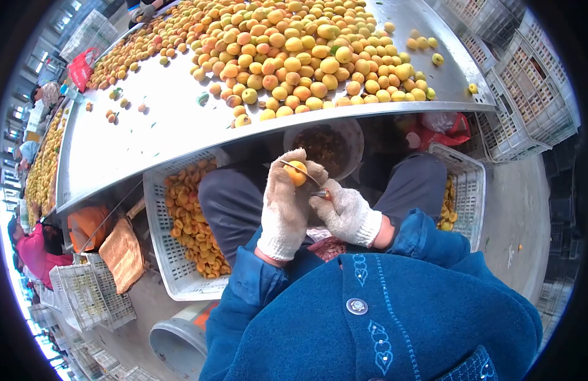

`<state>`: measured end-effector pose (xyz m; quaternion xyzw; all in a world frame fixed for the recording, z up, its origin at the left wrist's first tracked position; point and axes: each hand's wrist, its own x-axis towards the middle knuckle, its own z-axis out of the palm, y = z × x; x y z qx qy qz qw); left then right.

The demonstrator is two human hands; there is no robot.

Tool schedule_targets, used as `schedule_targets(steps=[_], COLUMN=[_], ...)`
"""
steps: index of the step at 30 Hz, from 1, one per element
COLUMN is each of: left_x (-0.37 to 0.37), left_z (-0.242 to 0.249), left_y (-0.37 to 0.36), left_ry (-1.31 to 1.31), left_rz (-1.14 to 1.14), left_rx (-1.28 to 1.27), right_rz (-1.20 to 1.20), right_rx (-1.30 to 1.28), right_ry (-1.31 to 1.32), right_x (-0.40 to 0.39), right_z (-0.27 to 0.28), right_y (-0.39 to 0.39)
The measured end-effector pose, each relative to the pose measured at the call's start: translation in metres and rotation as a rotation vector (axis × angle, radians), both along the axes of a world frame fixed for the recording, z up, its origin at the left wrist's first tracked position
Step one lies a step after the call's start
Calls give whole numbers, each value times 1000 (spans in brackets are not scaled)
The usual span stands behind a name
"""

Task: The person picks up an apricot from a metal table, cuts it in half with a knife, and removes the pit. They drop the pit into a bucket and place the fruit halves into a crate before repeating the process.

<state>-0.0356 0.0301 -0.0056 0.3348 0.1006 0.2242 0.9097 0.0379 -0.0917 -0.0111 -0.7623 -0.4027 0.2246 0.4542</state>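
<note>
My left hand [284, 197], in a stained white knit glove, has its fingers wrapped round a yellow-orange apricot [296, 173] above my lap. Close beside it, my gloved right hand [346, 211] is closed on a small knife [322, 194] with a reddish handle. Its thin curved blade reaches up to the apricot; whether it has cut in is hard to make out. Below and beyond the hands, a round white bucket [355, 143] holds dark scraps. Apricot halves [191, 219] fill a white crate [155, 244] left of my legs.
A metal table [148, 136] bears a big heap of apricots [287, 54]. Another crate [475, 197] with apricot halves stands to my right. Stacked crates [528, 89] rise beyond it. A grey bucket [173, 346] lies at lower left. Co-workers sit along the left and a gloved hand [143, 13] shows at the far edge.
</note>
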Motion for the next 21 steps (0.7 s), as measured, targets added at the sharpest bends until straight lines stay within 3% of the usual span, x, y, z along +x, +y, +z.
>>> schedule_targets(steps=[4, 8, 13, 15, 16, 21], left_x=[2, 7, 10, 10, 10, 9], left_z=[4, -1, 3, 1, 2, 1], left_y=[1, -6, -9, -9, -8, -8], left_ry=[85, 73, 106, 196, 197, 103], left_rz=[-6, -129, -75, 96, 94, -49], left_rx=[215, -76, -175, 209, 211, -60], right_rz=[1, -3, -44, -48, -38, -65], right_rx=[-19, 132, 62, 69, 28, 41], right_ry=[-51, -155, -28, -30, -63, -185], right_x=[1, 0, 2, 2, 2, 1], right_z=[1, -10, 0, -1, -6, -18], right_y=[-1, 3, 1, 1, 0, 4])
